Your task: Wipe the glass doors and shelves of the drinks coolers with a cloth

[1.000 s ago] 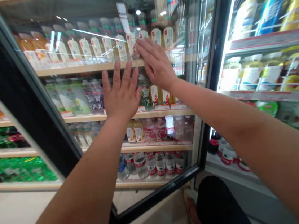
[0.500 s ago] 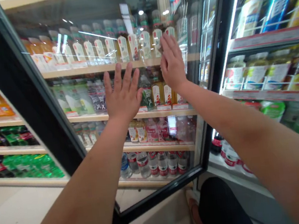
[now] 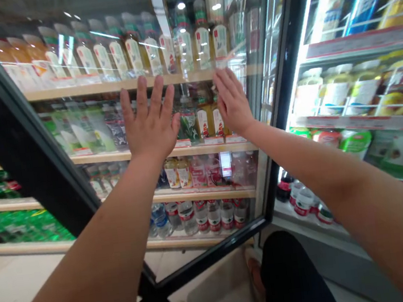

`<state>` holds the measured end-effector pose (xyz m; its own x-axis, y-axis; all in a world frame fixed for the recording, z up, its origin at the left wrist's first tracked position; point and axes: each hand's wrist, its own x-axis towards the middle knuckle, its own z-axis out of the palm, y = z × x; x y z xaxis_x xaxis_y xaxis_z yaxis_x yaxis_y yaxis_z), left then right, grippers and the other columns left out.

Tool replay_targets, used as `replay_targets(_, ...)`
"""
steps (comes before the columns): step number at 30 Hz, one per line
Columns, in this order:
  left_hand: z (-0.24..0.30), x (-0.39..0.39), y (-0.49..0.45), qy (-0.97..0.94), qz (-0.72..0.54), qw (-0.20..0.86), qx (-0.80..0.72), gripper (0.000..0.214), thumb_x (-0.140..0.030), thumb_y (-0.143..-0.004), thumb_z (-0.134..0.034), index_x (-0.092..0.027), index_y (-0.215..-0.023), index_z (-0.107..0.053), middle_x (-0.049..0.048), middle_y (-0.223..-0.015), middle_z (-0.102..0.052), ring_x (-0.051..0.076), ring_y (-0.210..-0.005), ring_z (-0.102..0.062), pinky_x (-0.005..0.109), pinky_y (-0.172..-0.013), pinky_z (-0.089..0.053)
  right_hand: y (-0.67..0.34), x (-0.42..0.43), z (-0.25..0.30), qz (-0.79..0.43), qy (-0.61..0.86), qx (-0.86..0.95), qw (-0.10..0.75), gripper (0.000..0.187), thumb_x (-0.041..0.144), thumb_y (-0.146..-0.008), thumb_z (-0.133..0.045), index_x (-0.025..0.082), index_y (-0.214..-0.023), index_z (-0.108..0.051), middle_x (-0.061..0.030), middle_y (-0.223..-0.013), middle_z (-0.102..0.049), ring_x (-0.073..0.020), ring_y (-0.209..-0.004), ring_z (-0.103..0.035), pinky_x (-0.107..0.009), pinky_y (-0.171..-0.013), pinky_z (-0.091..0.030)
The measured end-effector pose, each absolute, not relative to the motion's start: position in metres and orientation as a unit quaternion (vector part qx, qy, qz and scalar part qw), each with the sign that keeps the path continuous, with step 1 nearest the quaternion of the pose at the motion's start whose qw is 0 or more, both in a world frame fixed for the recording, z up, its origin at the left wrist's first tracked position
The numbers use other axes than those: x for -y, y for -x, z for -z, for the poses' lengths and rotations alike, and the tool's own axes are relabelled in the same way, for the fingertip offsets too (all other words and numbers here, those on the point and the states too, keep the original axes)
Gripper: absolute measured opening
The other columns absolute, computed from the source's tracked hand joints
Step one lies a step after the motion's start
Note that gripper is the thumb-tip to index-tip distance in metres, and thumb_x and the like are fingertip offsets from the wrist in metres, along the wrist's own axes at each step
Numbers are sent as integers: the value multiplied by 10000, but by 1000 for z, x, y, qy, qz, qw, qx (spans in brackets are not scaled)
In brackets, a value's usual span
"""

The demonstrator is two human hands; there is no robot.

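Observation:
A glass door [image 3: 213,250] with a black frame stands swung open in front of me. My left hand [image 3: 151,120] lies flat against its pane, fingers spread, holding nothing. To the right, my right hand [image 3: 233,103] is also at the glass, its fingers stretched but pressed together. A small pale edge of something shows by those fingers; the palm side is hidden, so I cannot tell what it is. Through the pane, bottles with white labels [image 3: 134,54] stand in a row above both hands.
Right of the door is a lit cooler with cans [image 3: 367,1] and bottles [image 3: 341,89] on wire-fronted shelves. Beyond the glass, wooden shelves [image 3: 199,193] carry drinks, with water bottles [image 3: 187,216] lowest. Green bottles [image 3: 23,227] line the left. My knee [image 3: 289,267] is near the door's bottom edge.
My right hand has slid down the glass, from the upper bottle row to below that shelf's edge. My left hand stays spread on the pane. The view has shifted slightly.

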<state>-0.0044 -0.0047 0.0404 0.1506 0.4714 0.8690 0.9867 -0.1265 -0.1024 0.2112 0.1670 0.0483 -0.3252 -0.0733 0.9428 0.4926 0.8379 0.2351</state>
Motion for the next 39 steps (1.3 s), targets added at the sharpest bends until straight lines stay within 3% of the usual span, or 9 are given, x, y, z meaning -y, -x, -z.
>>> replay_targets(3,-40,4,5,666,351,363,549,735,-421,-1004,-482,-293,-1677,-217,-175,-1743,-104,198,-1608,222,498,-1277,330,-206,-159,-49,265,103,815,505,582,331,-1068,-233,266,-1623,-397,-14,-1666,-403,-205,-1629,-209,-504,-1366,-200)
replay_targets(9,-35,0,9,645,348,444,516,689,-423,-1018,-469,-270,-1658,-267,-162,-1751,-101,103,-1556,329,493,-1278,295,-194,-176,-66,206,195,708,646,632,471,-1097,-198,304,-1706,-185,-33,-1685,-354,-218,-1649,-106,-506,-1382,-127)
replay_targets(15,-36,8,3,642,361,428,523,690,-424,-1012,-535,-297,-1653,-313,-133,-1749,-147,257,-1634,109,612,-1319,169,-193,-165,-37,265,103,776,563,616,374,-1101,-104,237,-1605,-429,-23,-1656,-414,-192,-1632,-194,-483,-1366,-203)
replay_targets(19,-38,15,-3,637,380,415,526,681,-380,-990,-598,-329,-1638,-392,-90,-1741,-134,388,-1630,-36,701,-1316,50,-198,-176,-43,220,164,734,621,608,459,-1105,-178,251,-1636,-389,-37,-1694,-345,-232,-1641,-162,-508,-1367,-183)
replay_targets(22,-37,16,-4,638,390,413,519,690,-375,-967,-618,-347,-1626,-416,-116,-1727,-139,409,-1624,-41,713,-1315,57,-196,-177,-35,234,161,726,626,605,429,-1105,-172,239,-1648,-359,-42,-1696,-337,-218,-1647,-121,-499,-1372,-172)
replay_targets(26,-38,14,-2,643,413,386,517,665,-409,-963,-591,-391,-1609,-436,-192,-1702,-133,371,-1630,-21,658,-1334,110,-199,-178,-28,297,97,754,577,607,310,-1090,-109,221,-1582,-452,-38,-1645,-429,-166,-1629,-202,-466,-1361,-229)
replay_targets(32,-40,14,-1,655,443,339,510,732,-433,-873,-642,-444,-1583,-461,-262,-1672,-134,366,-1630,20,608,-1337,185,-212,-194,-31,225,177,701,654,605,369,-1095,-147,214,-1652,-327,-78,-1690,-334,-236,-1644,-146,-553,-1362,-171)
replay_targets(37,-40,11,2,663,456,327,496,778,-442,-806,-666,-480,-1561,-482,-313,-1641,-129,396,-1626,30,604,-1329,209,-219,-181,-8,263,102,780,559,586,282,-1058,-213,283,-1613,-399,-20,-1638,-440,-184,-1624,-223,-493,-1361,-236)
replay_targets(39,-40,11,2,661,459,327,495,786,-443,-795,-672,-476,-1559,-487,-312,-1642,-136,399,-1624,30,605,-1330,210,-227,-184,-11,255,122,767,577,582,286,-1058,-208,282,-1607,-400,-26,-1638,-437,-196,-1615,-255,-522,-1353,-238)
